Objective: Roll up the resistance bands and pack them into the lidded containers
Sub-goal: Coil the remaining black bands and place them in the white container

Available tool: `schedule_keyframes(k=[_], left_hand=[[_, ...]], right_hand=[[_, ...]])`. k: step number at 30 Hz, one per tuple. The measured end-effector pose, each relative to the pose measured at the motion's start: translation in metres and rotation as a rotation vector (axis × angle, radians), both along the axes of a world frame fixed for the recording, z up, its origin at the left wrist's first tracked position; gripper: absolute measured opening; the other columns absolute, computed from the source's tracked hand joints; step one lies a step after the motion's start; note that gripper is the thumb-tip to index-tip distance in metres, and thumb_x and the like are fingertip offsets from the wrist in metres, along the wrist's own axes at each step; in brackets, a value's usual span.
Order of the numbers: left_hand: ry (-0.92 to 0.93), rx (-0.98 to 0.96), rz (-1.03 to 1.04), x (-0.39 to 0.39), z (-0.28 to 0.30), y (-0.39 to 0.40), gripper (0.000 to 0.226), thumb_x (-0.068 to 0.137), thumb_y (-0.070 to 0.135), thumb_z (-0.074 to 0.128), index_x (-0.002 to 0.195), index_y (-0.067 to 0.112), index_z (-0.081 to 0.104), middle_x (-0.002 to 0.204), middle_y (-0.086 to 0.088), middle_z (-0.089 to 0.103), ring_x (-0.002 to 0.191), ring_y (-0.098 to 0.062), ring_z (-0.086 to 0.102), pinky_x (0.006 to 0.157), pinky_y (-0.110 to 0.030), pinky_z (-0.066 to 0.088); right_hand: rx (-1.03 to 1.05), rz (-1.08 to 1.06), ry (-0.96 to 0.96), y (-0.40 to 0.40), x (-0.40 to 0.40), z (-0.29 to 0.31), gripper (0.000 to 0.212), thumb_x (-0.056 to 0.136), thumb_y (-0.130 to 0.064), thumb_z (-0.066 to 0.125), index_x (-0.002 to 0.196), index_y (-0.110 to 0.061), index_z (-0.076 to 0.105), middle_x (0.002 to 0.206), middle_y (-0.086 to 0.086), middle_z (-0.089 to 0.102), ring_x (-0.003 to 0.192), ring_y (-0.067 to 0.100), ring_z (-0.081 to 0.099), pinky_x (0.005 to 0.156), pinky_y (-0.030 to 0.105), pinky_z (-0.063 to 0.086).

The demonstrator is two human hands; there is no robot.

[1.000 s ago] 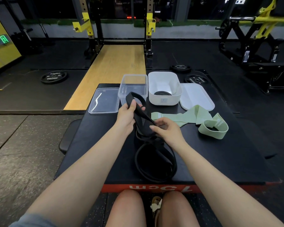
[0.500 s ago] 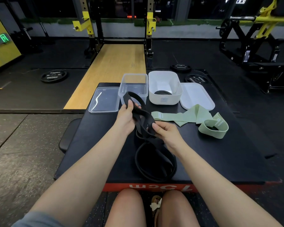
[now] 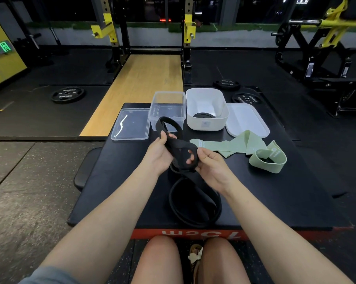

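"75cm", upside down, on the box's red edge (image 3: 201, 234)

Right fingertips (image 3: 190, 159) mostly hidden inside the fold of the black band (image 3: 179, 147); only one or two show through its opening. Left hand's (image 3: 159, 155) fingers covered by the same band where they curl round it. Band's lower loops blend into the black box top (image 3: 275, 197); their count and overlap cannot be told. Dark disc (image 3: 203, 115) in the white tub (image 3: 206, 111) partly hidden by the tub's near wall; what it is stays unclear. Print on the green band (image 3: 253, 148) too small to read. Both elbows and knees cut off by the bottom edge.
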State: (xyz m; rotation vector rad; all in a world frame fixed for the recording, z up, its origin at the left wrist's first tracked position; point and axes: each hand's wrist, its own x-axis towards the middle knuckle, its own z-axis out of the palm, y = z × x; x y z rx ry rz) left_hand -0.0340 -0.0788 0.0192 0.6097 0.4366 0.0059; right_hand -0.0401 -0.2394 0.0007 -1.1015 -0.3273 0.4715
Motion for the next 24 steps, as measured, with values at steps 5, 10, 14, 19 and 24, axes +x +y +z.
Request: schedule_keyframes(k=[5, 10, 14, 19, 24], left_hand=[[0.028, 0.063, -0.028, -0.007, 0.009, 0.0, 0.032, 0.102, 0.028, 0.034, 0.081, 0.011, 0.052, 0.075, 0.001, 0.054, 0.078, -0.014, 0.057, 0.092, -0.034, 0.044], [-0.002, 0.155, -0.048, -0.01, 0.008, 0.002, 0.019, 0.094, 0.024, 0.055, 0.081, 0.01, 0.053, 0.073, 0.0, 0.055, 0.071, -0.012, 0.065, 0.075, -0.032, 0.053], [-0.057, 0.276, -0.048, -0.011, 0.006, -0.002, 0.012, 0.096, 0.019, 0.051, 0.086, 0.012, 0.054, 0.079, 0.0, 0.057, 0.072, -0.011, 0.064, 0.074, -0.032, 0.053], [-0.093, 0.272, -0.088, -0.014, 0.006, -0.004, 0.017, 0.1, 0.022, 0.042, 0.097, 0.013, 0.056, 0.087, -0.001, 0.061, 0.084, -0.015, 0.062, 0.077, -0.036, 0.051], [0.055, 0.244, -0.144, -0.016, 0.002, 0.004, 0.036, 0.102, 0.033, 0.029, 0.087, 0.013, 0.055, 0.068, 0.001, 0.05, 0.059, -0.012, 0.048, 0.063, -0.026, 0.043]], right_hand=[[-0.088, 0.156, -0.034, -0.001, -0.006, -0.002, 0.022, 0.096, -0.017, 0.045, 0.088, -0.007, 0.063, 0.075, 0.003, 0.066, 0.072, 0.014, 0.062, 0.076, 0.024, 0.051], [-0.297, 0.127, -0.049, 0.002, -0.006, -0.002, 0.031, 0.095, -0.021, 0.054, 0.115, 0.0, 0.064, 0.122, 0.011, 0.063, 0.113, 0.021, 0.061, 0.098, 0.039, 0.049], [-0.214, 0.207, 0.067, 0.003, -0.013, 0.004, 0.029, 0.099, -0.018, 0.044, 0.117, -0.003, 0.061, 0.112, 0.012, 0.067, 0.109, 0.03, 0.063, 0.087, 0.042, 0.055], [-0.189, 0.233, 0.071, -0.001, -0.013, 0.002, 0.023, 0.087, -0.028, 0.056, 0.089, -0.006, 0.058, 0.098, 0.016, 0.061, 0.105, 0.032, 0.063, 0.08, 0.042, 0.056], [-0.231, 0.162, 0.002, -0.005, -0.009, -0.002, 0.032, 0.089, -0.031, 0.059, 0.1, -0.001, 0.057, 0.099, 0.008, 0.066, 0.102, 0.02, 0.065, 0.094, 0.039, 0.049]])
